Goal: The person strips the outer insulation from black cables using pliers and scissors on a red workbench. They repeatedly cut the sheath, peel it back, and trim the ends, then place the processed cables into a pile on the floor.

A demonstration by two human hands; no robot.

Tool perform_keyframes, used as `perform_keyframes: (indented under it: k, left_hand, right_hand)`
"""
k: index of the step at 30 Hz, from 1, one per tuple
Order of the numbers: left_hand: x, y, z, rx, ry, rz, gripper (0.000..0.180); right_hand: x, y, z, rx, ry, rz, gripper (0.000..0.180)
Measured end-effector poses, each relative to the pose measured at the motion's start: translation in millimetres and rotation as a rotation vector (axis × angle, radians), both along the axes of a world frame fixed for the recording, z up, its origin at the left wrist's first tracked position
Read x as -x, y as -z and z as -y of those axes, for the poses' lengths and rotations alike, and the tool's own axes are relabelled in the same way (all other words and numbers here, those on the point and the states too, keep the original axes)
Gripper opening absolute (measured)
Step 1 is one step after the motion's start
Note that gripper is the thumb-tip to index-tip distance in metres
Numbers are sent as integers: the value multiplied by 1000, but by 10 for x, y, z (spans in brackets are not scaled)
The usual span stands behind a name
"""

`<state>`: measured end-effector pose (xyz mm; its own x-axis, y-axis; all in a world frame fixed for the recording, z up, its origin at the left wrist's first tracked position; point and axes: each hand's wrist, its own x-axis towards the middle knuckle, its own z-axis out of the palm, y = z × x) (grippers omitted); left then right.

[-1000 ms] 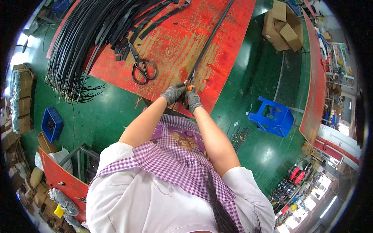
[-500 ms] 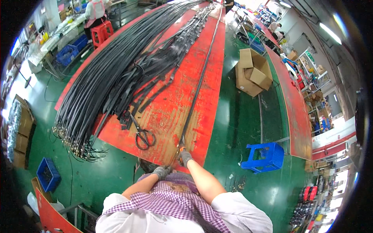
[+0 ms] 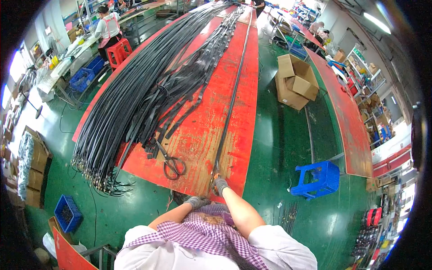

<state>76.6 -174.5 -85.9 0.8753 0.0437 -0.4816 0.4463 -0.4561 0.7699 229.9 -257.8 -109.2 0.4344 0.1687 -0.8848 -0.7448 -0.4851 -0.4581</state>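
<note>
My right hand [image 3: 220, 184] in a grey glove grips the near end of 1 long black strap [image 3: 230, 103] at the red table's [image 3: 252, 112] front edge. My left hand [image 3: 196, 202] hangs below that edge, closed or not I cannot tell. Scissors [image 3: 171, 163] lie just left, with bare red board around the strap.

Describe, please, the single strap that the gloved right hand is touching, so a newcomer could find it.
On the long red table, right of the big heap of black straps, one black strap lies alone. It runs straight down the table to the right hand, apart from the rest.
</note>
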Motion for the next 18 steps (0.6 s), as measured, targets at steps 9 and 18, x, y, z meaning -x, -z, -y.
perform_keyframes:
  k: [9, 18]
  left_hand:
    - [-481, 95, 72, -254, -79, 26, 35]
    - [-460, -270, -101, 74, -125, -207, 38]
  right_hand:
    - [-280, 588, 298, 3, -232, 258, 14]
    - [-95, 137, 202, -121, -103, 138, 18]
